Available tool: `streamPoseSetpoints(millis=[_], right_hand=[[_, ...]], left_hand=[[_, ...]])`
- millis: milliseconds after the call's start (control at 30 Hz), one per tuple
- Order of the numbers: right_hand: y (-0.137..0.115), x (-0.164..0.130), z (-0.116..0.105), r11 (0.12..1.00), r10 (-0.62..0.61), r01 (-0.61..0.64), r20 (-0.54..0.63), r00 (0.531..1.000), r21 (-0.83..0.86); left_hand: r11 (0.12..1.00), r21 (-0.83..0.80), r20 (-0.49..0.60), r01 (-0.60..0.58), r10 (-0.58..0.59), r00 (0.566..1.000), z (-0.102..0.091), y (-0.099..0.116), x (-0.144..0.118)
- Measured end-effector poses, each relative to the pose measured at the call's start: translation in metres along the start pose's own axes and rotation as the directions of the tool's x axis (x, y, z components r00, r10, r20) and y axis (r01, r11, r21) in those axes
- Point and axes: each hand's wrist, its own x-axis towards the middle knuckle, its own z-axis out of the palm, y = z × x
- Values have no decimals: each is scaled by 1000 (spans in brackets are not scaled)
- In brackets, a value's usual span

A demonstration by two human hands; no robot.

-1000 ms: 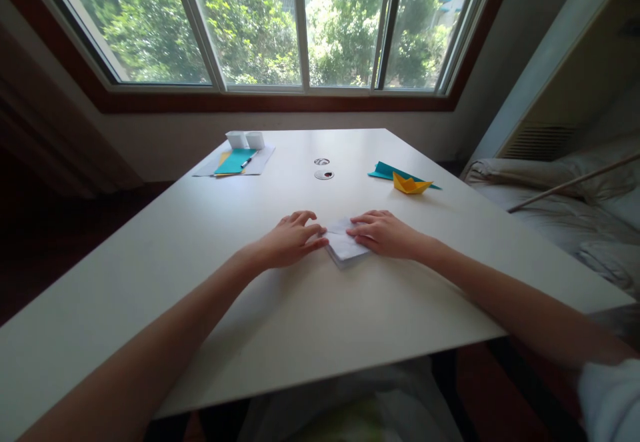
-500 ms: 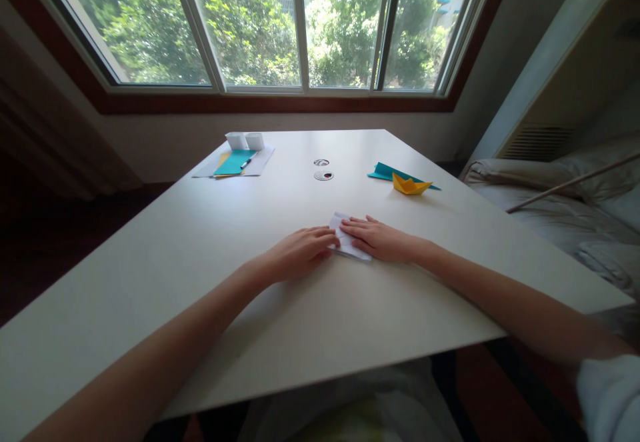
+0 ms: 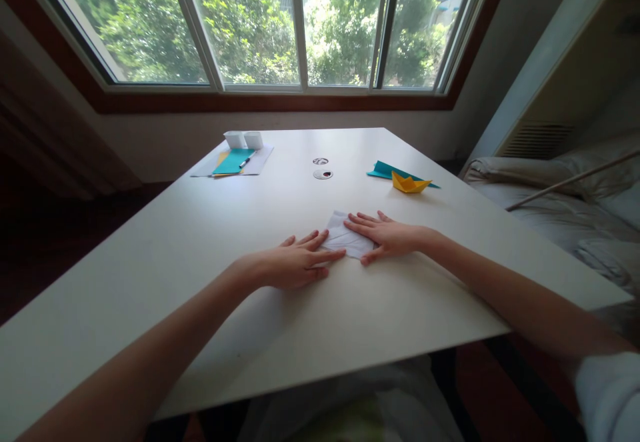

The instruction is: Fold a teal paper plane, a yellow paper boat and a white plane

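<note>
Head view. White bench (image 3: 200, 242) fills the middle of the frame, windows across the top.

Folded white paper (image 3: 347, 241) lies flat on the bench, just right of frame centre, between the two hands. Its long axis runs roughly from upper left to lower right, a corner pointing away toward the windows.

Left hand (image 3: 295, 263): palm down, fingers spread and flat, fingertips pressing the paper's near-left edge. Nothing gripped, only pressing.

Right hand (image 3: 389, 236): likewise flat and open, fingers laid over the paper's right part, thumb at its lower edge. Pressing, not gripping.

Both hands touch the paper. It lies directly ahead of the fingertips, which point inward at each other. The right hand covers more of the sheet; the left reaches only its edge.

Elsewhere on the bench:
- Yellow paper boat (image 3: 410, 183), right of centre, sitting on a teal sheet (image 3: 384, 170).
- Two small round caps (image 3: 323, 174) at centre.
- Upper left: a pale sheet carrying teal paper (image 3: 231, 161), a pen (image 3: 245, 161) and two small white boxes (image 3: 243, 139).

Far right of the frame: a bed (image 3: 560, 215) with grey bedding.
</note>
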Motion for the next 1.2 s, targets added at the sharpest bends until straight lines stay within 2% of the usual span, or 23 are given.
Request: streamPoseSetpoints(millis=[167,267,333,433,500,567,633,800,933,1067,1200], right_hand=[[0,0,-2,1000,-1,0,18,1000,12],[1,0,-1,1000,-2,2,5,1000,20],[1,-1,-1,1000,-6,6,-11,1000,25],[2,-1,0,999,-19,20,-23,1000,33],[0,0,0,998,-51,52,-22,998,41],[-3,0,1,994,-99,100,-12,995,49],[-6,0,1,989,-140,140,-1,990,53],[-12,0,2,985,-169,169,-15,986,40],[-19,-3,6,990,-137,137,-14,990,20],[-29,-11,10,992,-119,120,-14,993,49],[-37,-18,8,984,-157,153,45,987,93]], left_hand=[[998,3,31,65,-65,997,-3,5,-5],[999,-5,51,48,-47,998,-8,2,-12],[1000,-25,26,18,-17,1000,-13,-5,-17],[995,-103,-141,5,-20,990,-18,-17,-18],[989,-144,-301,25,-68,951,-18,-21,-13],[994,-110,-444,25,-72,893,-14,-20,-3],[999,-39,-500,18,-35,865,-6,-18,9],[993,102,-386,65,-21,922,15,-17,30],[991,121,-297,54,-16,955,18,-23,31],[991,118,-276,68,-33,961,16,-25,29],[989,112,-276,101,-66,959,15,-27,29]])
